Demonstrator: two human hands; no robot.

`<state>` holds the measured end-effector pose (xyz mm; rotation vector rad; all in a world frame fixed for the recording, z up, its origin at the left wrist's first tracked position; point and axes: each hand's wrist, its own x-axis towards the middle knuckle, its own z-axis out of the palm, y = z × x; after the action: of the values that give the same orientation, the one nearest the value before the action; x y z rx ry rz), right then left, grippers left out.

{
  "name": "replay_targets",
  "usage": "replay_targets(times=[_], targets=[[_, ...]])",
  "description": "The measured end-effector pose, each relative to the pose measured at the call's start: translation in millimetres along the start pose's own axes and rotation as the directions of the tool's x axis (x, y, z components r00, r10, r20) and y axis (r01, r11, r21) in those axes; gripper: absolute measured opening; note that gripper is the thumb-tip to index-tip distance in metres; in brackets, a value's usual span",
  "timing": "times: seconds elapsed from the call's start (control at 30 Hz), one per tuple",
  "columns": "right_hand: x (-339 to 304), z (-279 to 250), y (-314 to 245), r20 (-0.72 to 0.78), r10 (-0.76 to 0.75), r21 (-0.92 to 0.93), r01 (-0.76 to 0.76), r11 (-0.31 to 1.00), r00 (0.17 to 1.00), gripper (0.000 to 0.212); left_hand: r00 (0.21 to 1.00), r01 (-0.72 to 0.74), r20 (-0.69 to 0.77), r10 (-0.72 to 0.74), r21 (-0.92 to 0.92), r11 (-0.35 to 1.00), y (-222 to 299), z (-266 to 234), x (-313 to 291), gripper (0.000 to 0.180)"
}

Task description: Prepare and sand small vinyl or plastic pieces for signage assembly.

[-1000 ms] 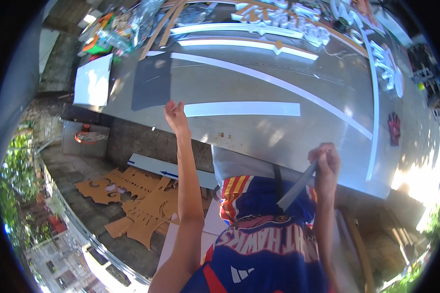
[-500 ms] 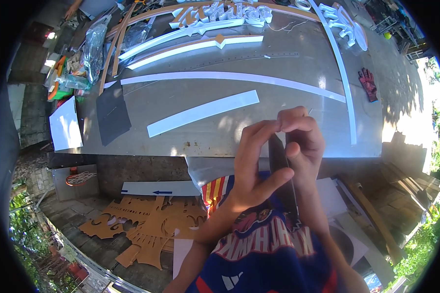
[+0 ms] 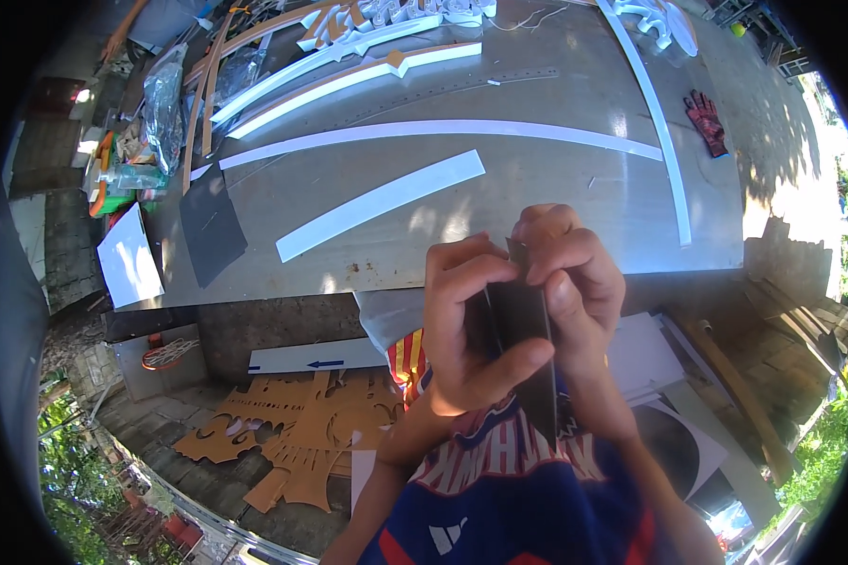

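Observation:
A thin dark grey strip (image 3: 521, 325) with a pointed lower end stands steeply between my hands, above the table's near edge. Its material is hard to make out. My left hand (image 3: 462, 325) curls round its left side, with the thumb lying across its face. My right hand (image 3: 579, 282) is closed at its upper right edge, fingers bent over the top and thumb pressed against the side. Beyond my hands a short white strip (image 3: 382, 205) lies slantwise on the metal table (image 3: 367, 278). Behind it runs a long, narrow white strip (image 3: 424, 132).
A dark sheet (image 3: 213, 226) and a white panel (image 3: 129, 259) lie at the left. White raised letters (image 3: 424, 13) and curved pieces fill the far side. A red-black glove (image 3: 706, 123) rests at right. Cut-out brown board (image 3: 320, 419) lies below the table. Another person's arm (image 3: 125, 28) shows far left.
The dark strip has turned to show more of its face, and my hands have shifted slightly left. My right fingers now bend over its upper edge. The whole view has shifted a little.

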<state>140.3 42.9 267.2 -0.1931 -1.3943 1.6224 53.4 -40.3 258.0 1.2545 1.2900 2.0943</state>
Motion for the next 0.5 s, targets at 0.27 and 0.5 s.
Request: replay_targets(times=[0.27,0.5], targets=[[6,-7,-25,0.149,0.079,-0.173,-0.053,0.983,0.986,0.014,0.994,0.018,0.099,-0.035,0.167,0.986,20,-16,16,0.023],[16,-9,-40,0.242,0.031,-0.415,0.075,0.907,0.970,0.013,0.996,-0.075,0.070,0.061,0.224,0.972,29,-12,23,0.019]])
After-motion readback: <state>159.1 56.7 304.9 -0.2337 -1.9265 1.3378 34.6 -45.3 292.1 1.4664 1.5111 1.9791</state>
